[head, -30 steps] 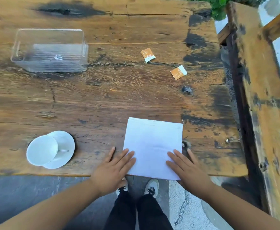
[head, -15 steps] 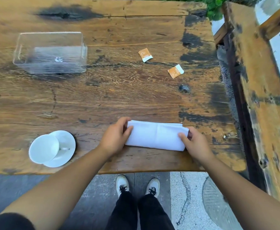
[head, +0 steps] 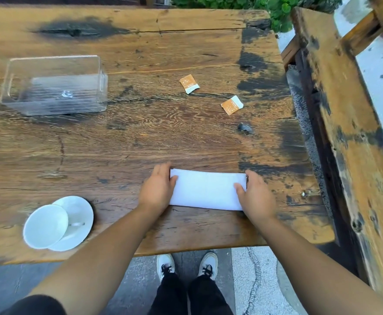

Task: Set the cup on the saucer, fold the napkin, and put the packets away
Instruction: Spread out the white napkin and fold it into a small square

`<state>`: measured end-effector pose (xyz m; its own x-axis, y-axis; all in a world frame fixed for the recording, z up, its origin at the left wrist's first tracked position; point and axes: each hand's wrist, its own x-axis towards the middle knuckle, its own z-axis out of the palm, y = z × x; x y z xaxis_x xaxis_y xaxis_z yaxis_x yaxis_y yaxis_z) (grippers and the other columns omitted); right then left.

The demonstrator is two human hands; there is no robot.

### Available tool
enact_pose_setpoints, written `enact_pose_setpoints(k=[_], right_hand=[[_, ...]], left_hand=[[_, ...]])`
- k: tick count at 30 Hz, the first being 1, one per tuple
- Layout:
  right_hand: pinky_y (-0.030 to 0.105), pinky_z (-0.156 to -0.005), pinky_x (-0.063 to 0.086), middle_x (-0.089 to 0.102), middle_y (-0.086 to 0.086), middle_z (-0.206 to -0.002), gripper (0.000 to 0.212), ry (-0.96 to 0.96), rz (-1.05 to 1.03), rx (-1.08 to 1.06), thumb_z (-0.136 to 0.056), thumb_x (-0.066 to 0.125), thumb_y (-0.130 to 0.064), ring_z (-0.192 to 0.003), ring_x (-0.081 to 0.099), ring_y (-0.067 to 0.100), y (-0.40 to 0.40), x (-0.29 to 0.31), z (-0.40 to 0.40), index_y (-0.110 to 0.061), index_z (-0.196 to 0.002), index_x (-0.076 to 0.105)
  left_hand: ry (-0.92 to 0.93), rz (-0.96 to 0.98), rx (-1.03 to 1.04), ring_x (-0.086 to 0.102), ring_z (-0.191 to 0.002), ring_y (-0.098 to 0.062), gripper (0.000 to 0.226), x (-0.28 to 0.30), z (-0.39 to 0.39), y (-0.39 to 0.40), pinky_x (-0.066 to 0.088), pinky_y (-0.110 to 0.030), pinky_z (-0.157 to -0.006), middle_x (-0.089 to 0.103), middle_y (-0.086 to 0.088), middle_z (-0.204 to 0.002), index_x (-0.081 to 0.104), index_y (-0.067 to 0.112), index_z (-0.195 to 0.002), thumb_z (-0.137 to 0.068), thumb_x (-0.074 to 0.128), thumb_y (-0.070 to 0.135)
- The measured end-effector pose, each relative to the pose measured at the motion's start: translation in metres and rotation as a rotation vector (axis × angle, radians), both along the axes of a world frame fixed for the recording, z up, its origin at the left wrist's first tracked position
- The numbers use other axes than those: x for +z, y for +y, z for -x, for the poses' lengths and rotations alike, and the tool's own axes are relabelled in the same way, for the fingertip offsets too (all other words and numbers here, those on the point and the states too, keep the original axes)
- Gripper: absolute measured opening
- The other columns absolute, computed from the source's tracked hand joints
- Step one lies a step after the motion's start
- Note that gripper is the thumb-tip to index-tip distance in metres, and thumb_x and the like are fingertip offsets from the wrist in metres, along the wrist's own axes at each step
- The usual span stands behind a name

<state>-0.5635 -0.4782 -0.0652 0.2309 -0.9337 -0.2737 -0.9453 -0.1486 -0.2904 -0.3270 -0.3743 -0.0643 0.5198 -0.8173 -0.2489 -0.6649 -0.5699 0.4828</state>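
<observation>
No readable text — print on 2 orange packets (head: 189, 83) (head: 231, 105) too small; mark on clear container (head: 54, 85) unclear.

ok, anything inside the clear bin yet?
No packets in the clear plastic bin: only its ribbed floor and a small white mark show. Both orange packets lie on the table.

Napkin (head: 205, 189) between the fingers (head: 163, 173): plain white. Cup (head: 45, 226) and saucer (head: 79, 220): white, unpatterned. Two packets (head: 188, 83) (head: 232, 105) beyond the fingers: orange with white ends and pale speckling. Container (head: 54, 85): clear, ribbed. Tabletop (head: 140, 137): brown wood grain, black blotches.
</observation>
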Motion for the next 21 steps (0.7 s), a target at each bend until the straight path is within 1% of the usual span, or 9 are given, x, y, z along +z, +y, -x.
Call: enact_pose_setpoints(k=[2,4,6,8,10,13,16,18,21], right_hand=[[0.047,-0.097,0.039,0.052,0.015,-0.13,0.054,0.022,0.169,0.096,-0.089,0.054,-0.038,-0.119,0.047,0.034,0.009,0.001,-0.002,-0.012,-0.134,0.042],[0.051,-0.11,0.026,0.044,0.016,-0.143,0.055,-0.002,0.264,0.26,-0.091,0.049,-0.039,-0.134,0.036,0.034,0.023,0.002,-0.008,-0.011,-0.137,0.04],[0.054,-0.115,0.011,0.032,0.014,-0.153,0.062,0.052,0.204,0.446,-0.092,0.036,-0.048,-0.142,0.024,0.033,0.035,-0.001,-0.016,-0.011,-0.142,0.034],[0.056,-0.115,0.001,0.018,0.012,-0.158,0.072,0.153,0.107,0.571,-0.09,0.02,-0.056,-0.146,0.01,0.032,0.039,-0.008,-0.018,-0.013,-0.147,0.025],[0.057,-0.114,-0.002,0.011,0.01,-0.159,0.076,0.203,0.08,0.622,-0.089,0.014,-0.06,-0.146,0.003,0.031,0.032,-0.016,-0.015,-0.013,-0.149,0.018],[0.061,-0.114,0.0,0.015,0.01,-0.158,0.077,0.248,0.073,0.687,-0.09,0.015,-0.062,-0.146,0.007,0.03,0.024,-0.017,-0.013,-0.012,-0.148,0.02],[0.061,-0.113,-0.007,0.009,0.004,-0.16,0.076,0.274,0.063,0.797,-0.089,0.011,-0.064,-0.147,-0.001,0.026,0.006,-0.011,-0.011,-0.017,-0.15,0.013],[0.061,-0.112,-0.01,0.004,0.001,-0.161,0.072,0.294,0.076,0.861,-0.091,0.011,-0.063,-0.146,-0.005,0.026,-0.012,-0.003,-0.011,-0.021,-0.15,0.01],[0.061,-0.112,-0.004,0.023,0.006,-0.157,0.062,0.288,0.179,0.805,-0.094,0.031,-0.051,-0.146,0.011,0.03,-0.019,0.013,-0.013,-0.015,-0.144,0.034]], left_hand=[[-0.169,0.066,-0.062,0.052,-0.109,-0.035,0.046,0.002,0.008,0.002,0.043,-0.047,-0.087,0.051,-0.014,-0.123,0.046,0.013,-0.13,-0.088,0.058,0.028],[-0.291,0.146,-0.297,0.042,-0.127,-0.035,0.053,0.001,0.024,0.006,0.037,-0.054,-0.099,0.045,-0.015,-0.139,0.042,0.013,-0.134,-0.086,0.056,0.031],[-0.357,0.123,-0.625,0.027,-0.139,-0.034,0.059,-0.007,0.037,0.012,0.024,-0.06,-0.109,0.033,-0.013,-0.151,0.035,0.013,-0.14,-0.09,0.044,0.043],[-0.39,0.003,-0.8,0.014,-0.143,-0.033,0.068,-0.018,0.035,0.013,0.009,-0.061,-0.112,0.023,-0.012,-0.155,0.027,0.013,-0.145,-0.093,0.029,0.055],[-0.379,-0.086,-0.834,0.004,-0.144,-0.032,0.075,-0.025,0.028,0.012,-0.003,-0.059,-0.112,0.015,-0.011,-0.157,0.019,0.013,-0.148,-0.091,0.021,0.063],[-0.362,-0.158,-0.826,-0.01,-0.144,-0.029,0.081,-0.026,0.028,0.014,-0.01,-0.055,-0.114,0.004,-0.01,-0.158,0.008,0.014,-0.149,-0.089,0.015,0.067],[-0.321,-0.216,-0.748,-0.022,-0.142,-0.025,0.083,-0.019,0.039,0.018,-0.015,-0.051,-0.113,-0.009,-0.007,-0.158,-0.004,0.017,-0.149,-0.086,0.008,0.07],[-0.288,-0.259,-0.692,-0.018,-0.143,-0.025,0.081,-0.011,0.046,0.025,-0.01,-0.05,-0.114,-0.011,-0.007,-0.159,-0.005,0.019,-0.149,-0.087,0.007,0.07],[-0.257,-0.338,-0.558,-0.001,-0.144,-0.028,0.074,0.004,0.054,0.039,0.013,-0.05,-0.11,-0.005,-0.007,-0.16,0.001,0.022,-0.149,-0.09,0.01,0.065]])
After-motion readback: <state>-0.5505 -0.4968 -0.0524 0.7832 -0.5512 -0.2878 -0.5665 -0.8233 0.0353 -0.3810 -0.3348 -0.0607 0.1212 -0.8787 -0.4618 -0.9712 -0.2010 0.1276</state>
